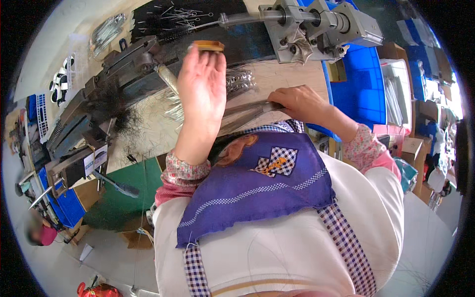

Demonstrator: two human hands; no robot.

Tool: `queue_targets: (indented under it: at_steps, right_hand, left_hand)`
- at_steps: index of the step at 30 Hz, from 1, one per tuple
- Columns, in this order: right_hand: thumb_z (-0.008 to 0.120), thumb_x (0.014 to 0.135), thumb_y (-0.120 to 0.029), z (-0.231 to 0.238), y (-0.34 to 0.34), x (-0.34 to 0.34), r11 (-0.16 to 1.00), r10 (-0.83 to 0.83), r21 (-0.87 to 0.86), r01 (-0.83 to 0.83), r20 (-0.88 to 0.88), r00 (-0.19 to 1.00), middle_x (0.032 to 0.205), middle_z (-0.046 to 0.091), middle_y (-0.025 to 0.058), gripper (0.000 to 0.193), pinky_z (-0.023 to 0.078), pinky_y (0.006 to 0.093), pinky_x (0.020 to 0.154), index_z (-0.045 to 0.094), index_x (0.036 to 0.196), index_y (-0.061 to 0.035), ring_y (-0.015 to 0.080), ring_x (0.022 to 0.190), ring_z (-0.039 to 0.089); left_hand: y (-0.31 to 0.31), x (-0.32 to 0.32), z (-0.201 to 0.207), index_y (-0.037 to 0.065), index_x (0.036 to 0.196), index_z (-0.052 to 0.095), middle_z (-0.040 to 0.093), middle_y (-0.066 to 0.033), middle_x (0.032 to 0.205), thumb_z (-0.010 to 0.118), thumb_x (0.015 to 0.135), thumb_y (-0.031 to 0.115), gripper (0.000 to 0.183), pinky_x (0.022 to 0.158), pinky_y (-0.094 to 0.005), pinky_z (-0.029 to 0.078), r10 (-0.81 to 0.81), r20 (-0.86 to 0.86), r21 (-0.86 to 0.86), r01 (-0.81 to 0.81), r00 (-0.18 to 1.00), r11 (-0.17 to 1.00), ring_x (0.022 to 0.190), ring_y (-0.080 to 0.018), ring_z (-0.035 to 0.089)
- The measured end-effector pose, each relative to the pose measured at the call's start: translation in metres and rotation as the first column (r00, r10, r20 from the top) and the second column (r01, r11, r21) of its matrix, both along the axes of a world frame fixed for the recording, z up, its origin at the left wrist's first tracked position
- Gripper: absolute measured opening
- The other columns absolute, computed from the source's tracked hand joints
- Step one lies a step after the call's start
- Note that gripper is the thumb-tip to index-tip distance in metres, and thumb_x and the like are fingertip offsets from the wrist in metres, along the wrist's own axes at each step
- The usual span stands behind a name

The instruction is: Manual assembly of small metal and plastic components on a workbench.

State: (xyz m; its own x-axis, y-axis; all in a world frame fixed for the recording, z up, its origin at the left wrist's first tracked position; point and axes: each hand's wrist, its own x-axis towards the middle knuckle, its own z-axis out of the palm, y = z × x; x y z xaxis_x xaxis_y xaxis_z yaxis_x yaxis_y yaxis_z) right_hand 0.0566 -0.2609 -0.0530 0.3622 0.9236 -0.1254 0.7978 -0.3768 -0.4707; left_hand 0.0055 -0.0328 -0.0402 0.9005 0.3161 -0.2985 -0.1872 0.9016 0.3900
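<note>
My left hand reaches up with its palm in view and its fingers stretched out together. Its fingertips touch a small yellow-brown block over the dark metal bench bar; nothing shows in the palm. My right hand is closed on one end of a bundle of thin metal wires, which lies along the bench's near edge. Beyond the bundle is a heap of looped, shiny wire pieces. A motor-driven spindle with clamp blocks stands at the far right, its shaft pointing left.
Wires with ringed ends lie on a black mat at the back. Dark bristles litter the bench around a lever clamp. A blue bin stands to the right. A twisted brush sticks out at lower left.
</note>
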Motion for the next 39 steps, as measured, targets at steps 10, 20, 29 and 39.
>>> queue_targets:
  at_steps: [10,20,29,39]
  right_hand:
    - [0.066,0.077,-0.01,-0.023,-0.005,0.021,0.991,0.09,0.116,-0.059,-0.278,0.956,0.08,0.059,0.0126,0.017,0.047,0.0405,0.067,0.056,0.089,-0.0041,0.0336,0.077,0.059]
    - [0.068,0.083,-0.014,0.004,-0.009,0.017,0.971,-0.091,0.158,0.177,-0.442,0.893,0.078,0.062,0.0134,0.02,0.048,0.0339,0.063,0.057,0.091,0.0,0.0249,0.069,0.061]
    - [0.064,0.076,-0.001,0.092,0.005,0.028,0.867,-0.182,0.456,0.198,-0.079,0.98,0.08,0.058,0.013,0.022,0.047,0.032,0.063,0.055,0.096,-0.0005,0.0261,0.071,0.06]
    - [0.058,0.082,0.004,0.118,0.097,0.054,0.844,-0.081,0.535,-0.041,0.203,0.976,0.088,0.063,0.0094,0.02,0.05,0.0324,0.068,0.061,0.101,-0.0033,0.026,0.078,0.063]
  left_hand:
    - [0.059,-0.174,0.0,0.005,0.145,0.027,0.023,-0.029,0.147,0.065,0.086,0.028,0.075,0.105,-0.0555,0.031,0.701,0.263,0.301,0.634,0.663,-0.713,0.133,-0.0462,0.03]
    - [0.179,-0.356,-0.05,0.009,0.148,0.015,0.066,-0.0234,0.095,0.061,0.086,0.029,0.08,0.067,-0.0525,0.05,0.987,-0.102,0.472,0.868,-0.121,0.155,0.082,-0.0431,0.064]
    - [0.011,-0.124,0.063,0.002,0.138,0.04,0.048,-0.0188,0.135,0.061,0.086,0.02,0.059,0.109,-0.0418,0.028,0.276,0.036,0.977,0.023,0.96,-0.21,0.13,-0.0357,0.04]
    - [0.035,-0.113,0.012,0.003,0.102,0.054,0.059,-0.0068,0.082,0.04,0.1,0.027,0.028,0.073,-0.0317,0.047,0.226,-0.206,0.943,0.132,0.952,0.305,0.074,-0.017,0.059]
